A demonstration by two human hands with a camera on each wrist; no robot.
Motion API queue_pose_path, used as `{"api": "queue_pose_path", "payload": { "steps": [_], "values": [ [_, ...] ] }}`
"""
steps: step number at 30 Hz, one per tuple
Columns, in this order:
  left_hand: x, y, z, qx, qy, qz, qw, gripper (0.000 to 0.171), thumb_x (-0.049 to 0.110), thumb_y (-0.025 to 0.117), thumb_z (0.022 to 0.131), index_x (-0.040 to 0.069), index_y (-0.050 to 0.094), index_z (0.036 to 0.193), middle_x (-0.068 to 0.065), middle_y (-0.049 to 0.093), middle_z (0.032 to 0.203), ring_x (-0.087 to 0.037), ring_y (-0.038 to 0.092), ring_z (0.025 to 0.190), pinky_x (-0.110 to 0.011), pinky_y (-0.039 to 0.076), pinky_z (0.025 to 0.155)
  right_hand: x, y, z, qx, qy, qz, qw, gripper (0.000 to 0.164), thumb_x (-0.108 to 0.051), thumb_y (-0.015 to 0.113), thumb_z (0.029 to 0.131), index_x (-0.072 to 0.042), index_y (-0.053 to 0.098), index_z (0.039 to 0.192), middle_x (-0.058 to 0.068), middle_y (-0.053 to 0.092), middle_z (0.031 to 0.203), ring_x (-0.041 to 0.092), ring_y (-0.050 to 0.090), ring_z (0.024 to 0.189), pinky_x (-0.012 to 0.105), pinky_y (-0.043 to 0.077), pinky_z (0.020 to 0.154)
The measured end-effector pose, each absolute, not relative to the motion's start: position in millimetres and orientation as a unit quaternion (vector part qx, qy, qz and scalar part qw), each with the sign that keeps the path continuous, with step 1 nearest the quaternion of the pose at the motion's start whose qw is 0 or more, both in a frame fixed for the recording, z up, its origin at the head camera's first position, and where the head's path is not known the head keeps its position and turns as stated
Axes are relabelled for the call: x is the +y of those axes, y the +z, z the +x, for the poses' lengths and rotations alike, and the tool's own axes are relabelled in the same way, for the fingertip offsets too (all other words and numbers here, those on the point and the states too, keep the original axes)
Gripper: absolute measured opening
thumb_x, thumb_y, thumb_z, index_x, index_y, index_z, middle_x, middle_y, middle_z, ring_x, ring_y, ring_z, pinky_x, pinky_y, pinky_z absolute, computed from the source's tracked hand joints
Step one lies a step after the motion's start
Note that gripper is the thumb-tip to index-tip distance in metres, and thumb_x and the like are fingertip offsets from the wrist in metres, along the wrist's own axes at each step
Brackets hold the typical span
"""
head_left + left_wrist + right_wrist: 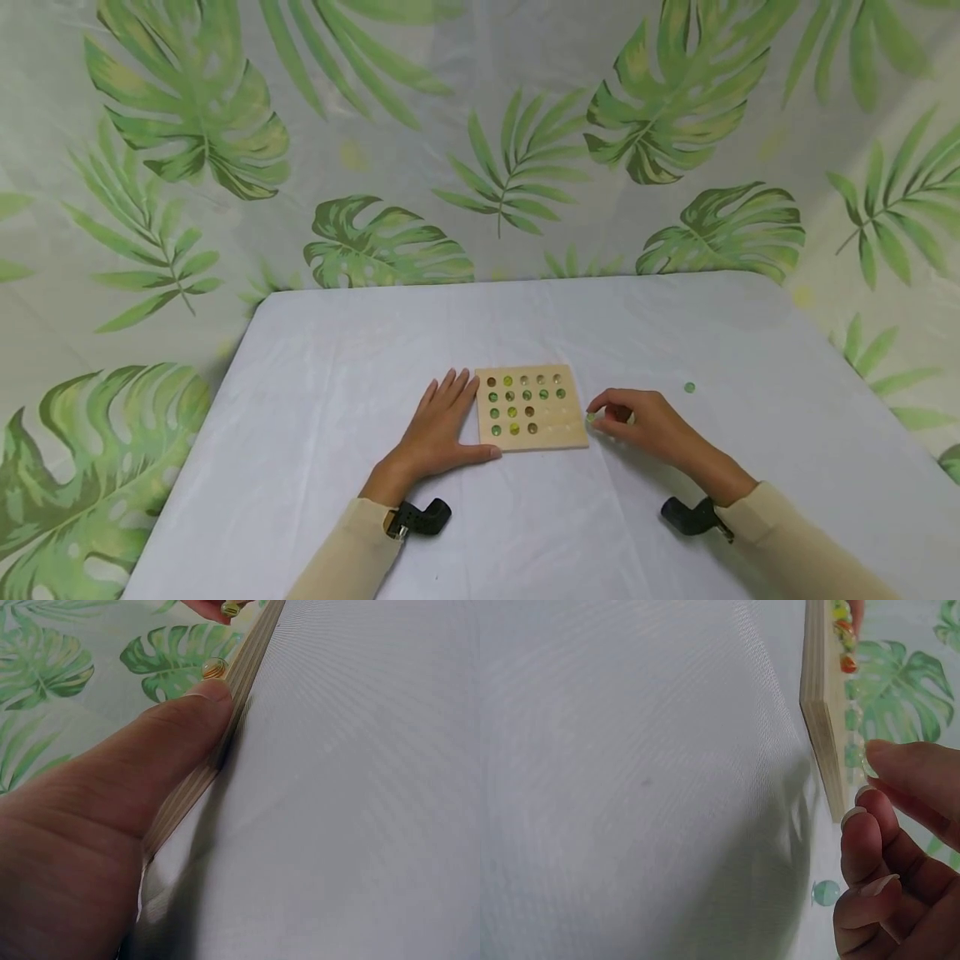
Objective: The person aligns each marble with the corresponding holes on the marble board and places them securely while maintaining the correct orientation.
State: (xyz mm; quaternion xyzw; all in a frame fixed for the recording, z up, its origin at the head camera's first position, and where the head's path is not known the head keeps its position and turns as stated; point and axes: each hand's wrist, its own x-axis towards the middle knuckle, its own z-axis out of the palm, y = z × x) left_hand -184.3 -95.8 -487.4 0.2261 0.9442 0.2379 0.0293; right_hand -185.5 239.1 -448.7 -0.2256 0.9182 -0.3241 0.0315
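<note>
Lying flat just below the middle of the head view, a wooden board (561, 435) is seen with its long side running left to right. Rows of marbles (512, 412) are held in it. Its left edge is touched by the left hand (438, 433), fingers straight, thumb spread apart. At its right, a round marble (590, 417), pointing no way, is pinched by the right hand (637, 421). Farther right, a green marble (689, 387) is seen.

A: Any text by the left grip (441, 429), on the board (555, 440) it touches?
B: None readable.
A: Near the right grip (637, 419)?
B: Same, no letters, numbers, brands or signs legible.
</note>
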Motion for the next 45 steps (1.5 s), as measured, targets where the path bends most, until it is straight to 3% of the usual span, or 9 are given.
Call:
{"api": "queue_pose_path", "payload": {
  "steps": [21,45],
  "values": [
    [-96,-491,-182,0.944,0.239,0.227,0.016,0.112,0.075,0.062,0.073,0.010,0.022,0.154,-0.007,0.017,0.160,-0.024,0.007,0.148,-0.044,0.003,0.119,225,-456,-189,0.905,-0.352,-0.235,0.046,0.014,-0.021,0.073,0.087,-0.017,0.070,0.100,-0.010,0.057,0.072,0.005,0.052,0.064,0.023,0.047,0.055],
    [-96,-488,-183,0.944,0.237,0.231,0.015,0.111,0.076,0.061,0.074,0.010,0.022,0.154,-0.008,0.016,0.160,-0.025,0.007,0.148,-0.045,0.005,0.118,206,-461,-195,0.906,-0.354,-0.225,0.052,0.011,-0.019,0.073,0.087,-0.017,0.070,0.097,-0.010,0.056,0.071,0.006,0.051,0.063,0.021,0.046,0.056]
  ]
}}
